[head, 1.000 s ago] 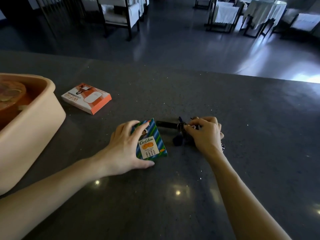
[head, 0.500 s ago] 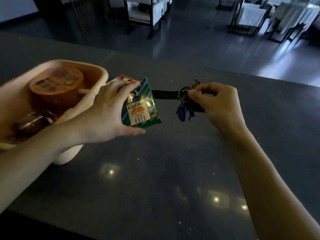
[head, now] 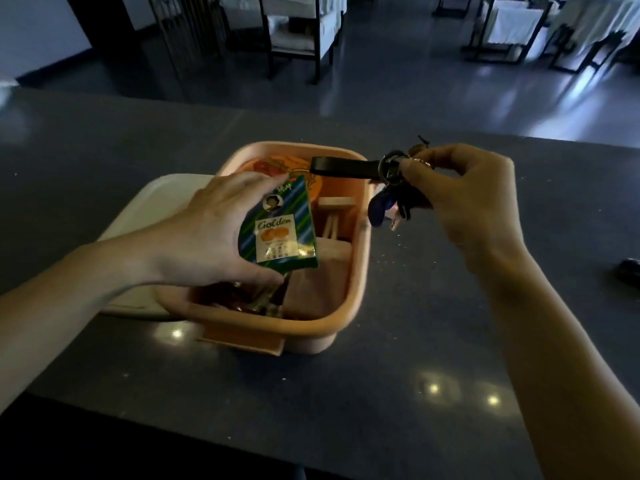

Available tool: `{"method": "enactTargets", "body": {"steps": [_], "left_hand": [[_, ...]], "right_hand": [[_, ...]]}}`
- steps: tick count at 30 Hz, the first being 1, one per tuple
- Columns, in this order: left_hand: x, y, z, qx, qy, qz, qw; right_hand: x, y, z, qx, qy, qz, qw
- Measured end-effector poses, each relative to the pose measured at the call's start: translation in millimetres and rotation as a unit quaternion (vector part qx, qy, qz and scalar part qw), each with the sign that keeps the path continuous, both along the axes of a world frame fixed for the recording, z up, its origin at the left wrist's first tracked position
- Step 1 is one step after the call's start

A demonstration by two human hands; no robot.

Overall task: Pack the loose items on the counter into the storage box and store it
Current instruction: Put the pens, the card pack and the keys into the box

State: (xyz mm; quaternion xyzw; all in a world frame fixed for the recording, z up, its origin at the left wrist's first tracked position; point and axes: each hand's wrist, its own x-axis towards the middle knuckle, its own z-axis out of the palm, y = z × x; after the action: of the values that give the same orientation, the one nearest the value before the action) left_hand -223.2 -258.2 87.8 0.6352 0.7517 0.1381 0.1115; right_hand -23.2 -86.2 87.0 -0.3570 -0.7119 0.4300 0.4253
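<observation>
A peach storage box (head: 358, 271) stands open in the middle of the dark counter (head: 381, 393). My left hand (head: 207, 230) grips a green packet marked "Golden" (head: 278, 230) above the box's left half. My right hand (head: 464, 199) pinches a bunch of keys (head: 389, 199) by its ring; a black strap (head: 341, 168) sticks out leftward over the box's far rim. Inside the box lie an orange-lidded tub (head: 284, 166), some pale pieces and dark wrapped items, partly hidden by my left hand.
A white lid (head: 156, 209) lies flat against the box's left side. A small dark object (head: 628, 271) rests at the counter's right edge. Beyond the counter, chairs and cloth-covered tables (head: 519, 22) stand on a shiny floor.
Both hands lifted their items off the counter and carried them leftward; they now hang over the box. The view swung left, so the box sits in the centre and the orange carton is gone from sight.
</observation>
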Motion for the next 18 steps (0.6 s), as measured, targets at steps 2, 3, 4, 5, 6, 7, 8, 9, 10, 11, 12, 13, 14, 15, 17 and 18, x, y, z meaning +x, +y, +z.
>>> {"method": "enactTargets", "body": {"steps": [2, 3, 4, 5, 6, 7, 8, 9, 10, 11, 12, 13, 14, 15, 17, 18], "left_hand": [[-18, -10, -5, -0.02, -0.036, -0.022, 0.999], [-24, -13, -7, -0.036, -0.048, -0.037, 0.998], [-29, -15, -10, -0.05, -0.051, -0.049, 0.996], [-33, -16, -14, -0.061, -0.048, -0.059, 0.995], [-36, -16, -17, -0.066, -0.041, -0.067, 0.995], [-38, -16, -20, -0.071, -0.036, -0.075, 0.994], [-39, -14, -24, -0.076, -0.039, -0.085, 0.993], [-41, -12, -27, -0.086, -0.049, -0.097, 0.99], [-41, -9, -31, -0.097, -0.06, -0.11, 0.987], [-42, -6, -33, -0.111, -0.06, -0.12, 0.985], [-43, -4, -37, -0.12, -0.046, -0.132, 0.983], [-44, -1, -40, -0.125, -0.023, -0.142, 0.982], [-46, 1, -43, -0.129, 0.007, -0.151, 0.98], [-49, 2, -46, -0.137, 0.037, -0.156, 0.977], [-53, 6, -51, -0.167, 0.095, -0.161, 0.968], [-53, 8, -53, -0.186, 0.13, -0.162, 0.96]], "right_hand": [[-14, -13, -3, -0.003, -0.007, -0.008, 1.0], [-20, -19, -4, -0.001, -0.015, -0.016, 1.0], [-24, -24, -5, 0.005, -0.021, -0.024, 0.999], [-28, -28, -4, 0.013, -0.025, -0.033, 0.999], [-31, -31, -3, 0.022, -0.028, -0.041, 0.999], [-33, -33, -1, 0.033, -0.031, -0.047, 0.998], [-35, -35, 2, 0.043, -0.035, -0.051, 0.997], [-37, -36, 5, 0.052, -0.035, -0.052, 0.997], [-39, -37, 7, 0.053, -0.033, -0.053, 0.997], [-40, -37, 10, 0.049, -0.03, -0.054, 0.997], [-42, -36, 12, 0.045, -0.027, -0.056, 0.997], [-44, -36, 13, 0.042, -0.026, -0.058, 0.997], [-45, -38, 14, 0.038, -0.025, -0.057, 0.997], [-46, -39, 14, 0.037, -0.025, -0.05, 0.998], [-48, -41, 11, 0.033, -0.033, -0.038, 0.998], [-48, -42, 10, 0.028, -0.037, -0.035, 0.998]]}}
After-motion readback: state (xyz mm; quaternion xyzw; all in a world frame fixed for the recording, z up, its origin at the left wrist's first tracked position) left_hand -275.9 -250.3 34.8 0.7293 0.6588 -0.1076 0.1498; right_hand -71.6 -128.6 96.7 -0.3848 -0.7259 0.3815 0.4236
